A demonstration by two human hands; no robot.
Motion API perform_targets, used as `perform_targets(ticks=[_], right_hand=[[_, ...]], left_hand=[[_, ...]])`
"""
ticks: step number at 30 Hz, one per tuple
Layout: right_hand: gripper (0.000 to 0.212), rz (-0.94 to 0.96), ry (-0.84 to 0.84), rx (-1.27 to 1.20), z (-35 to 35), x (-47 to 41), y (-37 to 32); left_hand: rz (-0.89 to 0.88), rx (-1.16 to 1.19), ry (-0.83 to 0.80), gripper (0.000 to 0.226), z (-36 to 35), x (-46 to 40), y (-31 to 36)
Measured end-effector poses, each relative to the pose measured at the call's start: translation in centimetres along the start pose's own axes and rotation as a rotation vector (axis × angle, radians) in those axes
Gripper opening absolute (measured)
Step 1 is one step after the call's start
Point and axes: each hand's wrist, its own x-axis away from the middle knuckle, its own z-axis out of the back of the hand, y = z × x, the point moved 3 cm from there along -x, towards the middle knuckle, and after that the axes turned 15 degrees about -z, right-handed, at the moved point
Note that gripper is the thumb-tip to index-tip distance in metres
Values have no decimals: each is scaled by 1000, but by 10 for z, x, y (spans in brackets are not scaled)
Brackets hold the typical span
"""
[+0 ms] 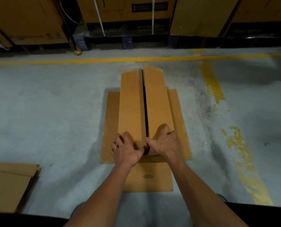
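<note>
Where cardboard flaps meet, hands press.

Your left hand and right hand cover the near end of the cardboard box, and where your thumbs meet at the dark slit between its flaps you cannot tell whether they hook under the edges or what lies inside. The small print on the near flap is too tiny to read, and the black label on the back cartons is blurred. The flat cardboard stack runs off the left edge, and the cartons' tops are cut off above.
</note>
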Motion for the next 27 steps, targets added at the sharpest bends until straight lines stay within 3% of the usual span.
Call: perform_targets(ticks=[3, 6, 9, 12, 13, 16, 18, 20, 24, 27], right_hand=[[85, 80, -22, -238, 27, 9, 10], [61, 123, 36, -270, 60, -1, 24], [72, 86, 130, -246, 92, -16, 38], [86, 77, 539, 162, 102, -13, 40], [89, 82, 604, 283, 97, -11, 38], [77, 142, 409, 397, 55, -36, 42], [79, 120, 126, 207, 28, -54, 52], [73, 77, -20, 44, 18, -55, 55], [62, 38, -1, -20, 21, -57, 53], [58, 22, 14, -27, 20, -58, 48]], left_hand=[[-4, -1, 10, 124, 0, -4, 8], [-8, -3, -2, 127, -1, -9, 16], [-4, -15, -24, 123, -2, -13, 22], [-11, -23, -45, 121, -4, -14, 21], [-11, -19, -55, 120, -5, -14, 20], [8, 15, -76, 111, -3, -16, 24], [8, 53, -50, 101, 3, -17, 29], [-31, 140, 51, 89, 15, -14, 33], [-76, 400, 418, 56, 58, -2, 17], [-112, 429, 621, 58, 91, 0, -18]])
